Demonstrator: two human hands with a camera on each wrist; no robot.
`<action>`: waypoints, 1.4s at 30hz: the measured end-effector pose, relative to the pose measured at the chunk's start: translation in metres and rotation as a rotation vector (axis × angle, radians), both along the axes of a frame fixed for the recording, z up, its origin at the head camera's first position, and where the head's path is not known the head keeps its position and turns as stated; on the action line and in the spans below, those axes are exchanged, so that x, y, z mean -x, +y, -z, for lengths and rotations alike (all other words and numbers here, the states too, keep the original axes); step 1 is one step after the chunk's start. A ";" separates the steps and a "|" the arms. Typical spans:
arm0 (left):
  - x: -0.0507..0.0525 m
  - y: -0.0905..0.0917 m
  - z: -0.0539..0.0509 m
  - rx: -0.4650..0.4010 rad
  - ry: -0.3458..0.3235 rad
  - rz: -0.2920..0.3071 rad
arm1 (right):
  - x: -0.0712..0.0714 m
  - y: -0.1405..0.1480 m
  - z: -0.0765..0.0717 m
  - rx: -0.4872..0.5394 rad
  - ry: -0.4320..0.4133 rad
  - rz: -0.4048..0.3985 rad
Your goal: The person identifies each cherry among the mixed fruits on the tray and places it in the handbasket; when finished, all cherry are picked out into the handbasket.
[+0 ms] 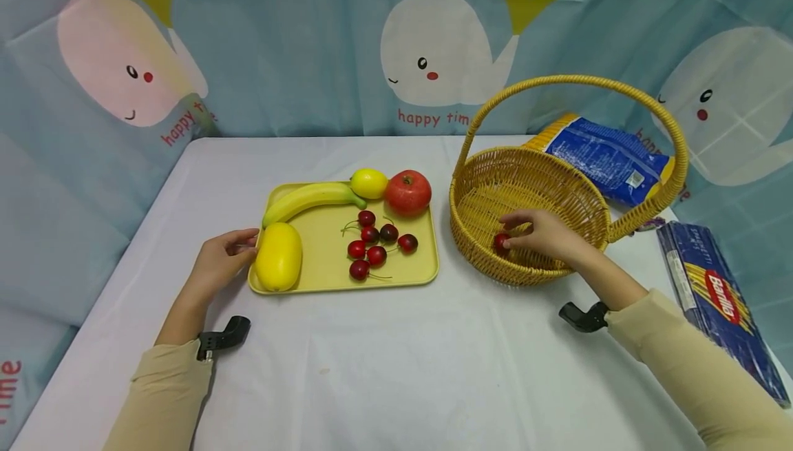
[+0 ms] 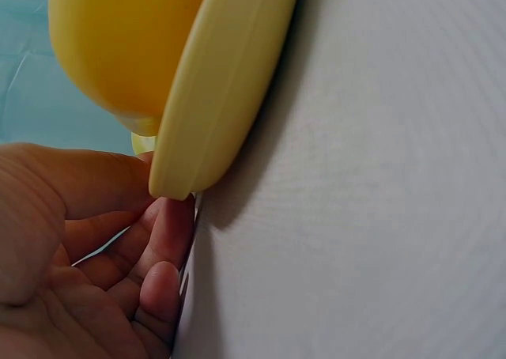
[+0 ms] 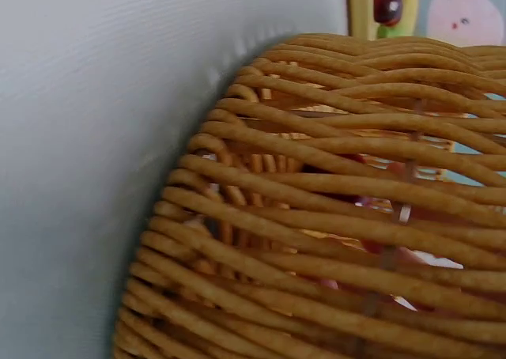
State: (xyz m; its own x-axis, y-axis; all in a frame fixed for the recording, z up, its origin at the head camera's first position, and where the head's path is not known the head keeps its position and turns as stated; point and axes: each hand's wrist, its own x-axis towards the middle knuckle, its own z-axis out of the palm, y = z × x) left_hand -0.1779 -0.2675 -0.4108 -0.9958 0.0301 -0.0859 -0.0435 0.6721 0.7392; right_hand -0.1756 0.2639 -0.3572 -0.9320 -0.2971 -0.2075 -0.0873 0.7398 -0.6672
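Observation:
My left hand (image 1: 219,261) is at the left end of the yellow tray (image 1: 328,265). In the left wrist view its thumb lies against the rim of the tray (image 2: 209,98) with the fingers curled under it, pinching the edge. Beside it on the tray lies a yellow oval fruit (image 1: 279,257). My right hand (image 1: 545,234) reaches inside the wicker basket (image 1: 489,268), thumb and forefinger apart, the thumb at a dark red cherry (image 1: 500,244). In the right wrist view the weave of the basket (image 3: 332,209) mostly hides the hand.
The tray also holds a banana (image 1: 312,197), a lemon (image 1: 369,183), a red apple-like fruit (image 1: 408,193) and several cherries (image 1: 376,255). A blue bag (image 1: 604,155) lies behind the basket, whose tall handle (image 1: 573,80) arches upward. Blue pasta packs (image 1: 721,299) lie at right.

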 end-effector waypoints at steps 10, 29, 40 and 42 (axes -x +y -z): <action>0.001 0.001 -0.004 0.016 0.018 0.017 | -0.010 -0.011 -0.033 0.169 0.191 0.194; 0.001 0.001 0.000 0.009 0.023 0.015 | -0.032 -0.114 -0.040 0.611 0.395 0.033; 0.001 -0.002 0.003 0.003 0.028 0.015 | -0.034 -0.169 -0.013 0.568 0.216 -0.105; 0.001 -0.002 0.004 0.001 0.025 0.012 | -0.032 -0.178 -0.005 0.552 0.198 -0.128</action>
